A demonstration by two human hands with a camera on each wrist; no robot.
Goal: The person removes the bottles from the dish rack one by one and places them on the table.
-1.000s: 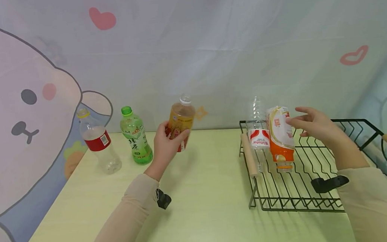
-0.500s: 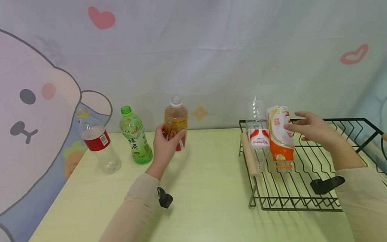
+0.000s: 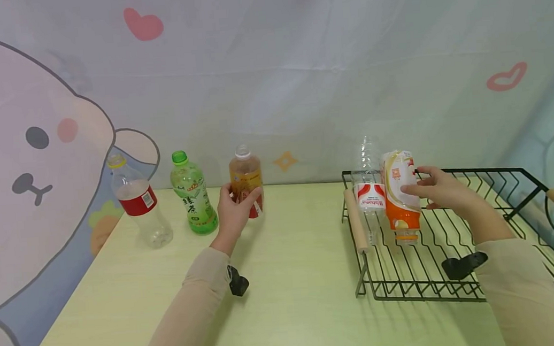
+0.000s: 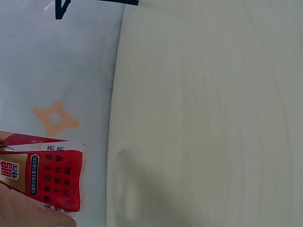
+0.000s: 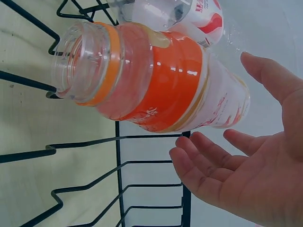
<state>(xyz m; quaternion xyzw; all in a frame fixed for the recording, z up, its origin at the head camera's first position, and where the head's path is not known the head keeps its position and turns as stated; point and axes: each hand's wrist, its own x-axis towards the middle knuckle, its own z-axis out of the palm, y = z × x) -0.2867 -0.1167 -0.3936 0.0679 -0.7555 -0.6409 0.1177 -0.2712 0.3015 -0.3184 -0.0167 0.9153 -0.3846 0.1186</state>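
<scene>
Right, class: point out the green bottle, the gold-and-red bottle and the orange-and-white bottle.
Green bottle (image 3: 195,199): head view, on its label.
Gold-and-red bottle (image 3: 246,179): head view, on its label's gold part.
Orange-and-white bottle (image 5: 171,81): right wrist view, on its orange band.

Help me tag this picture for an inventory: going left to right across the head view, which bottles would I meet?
Red-labelled bottle → green bottle → yellow-and-red bottle → clear bottle with a white-and-red label → orange-and-white bottle.
</scene>
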